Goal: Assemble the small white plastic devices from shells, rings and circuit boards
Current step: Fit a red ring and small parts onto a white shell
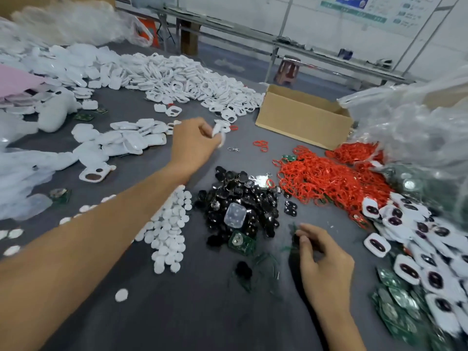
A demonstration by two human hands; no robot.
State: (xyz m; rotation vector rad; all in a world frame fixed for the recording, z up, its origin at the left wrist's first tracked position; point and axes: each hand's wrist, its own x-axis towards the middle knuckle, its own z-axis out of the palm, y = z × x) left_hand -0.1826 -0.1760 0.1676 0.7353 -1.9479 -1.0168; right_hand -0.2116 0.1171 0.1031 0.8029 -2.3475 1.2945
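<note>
My left hand [193, 143] reaches far across the grey table and pinches a small white shell [219, 133], just short of the big heap of white shells [182, 79]. My right hand [323, 254] rests near the table's front, fingers curled round a small dark part that is blurred. A green circuit board [241, 243] lies beside the pile of black parts [243, 201]. Red rings [326, 178] form a heap to the right. Small white discs [169, 229] lie under my left forearm.
An open cardboard box [301, 122] stands behind the red rings. Part-assembled white shells with dark inserts [417, 252] and green boards [395, 300] fill the right edge. Clear plastic bags [415, 127] bulge at right. White shell halves [131, 140] lie at left.
</note>
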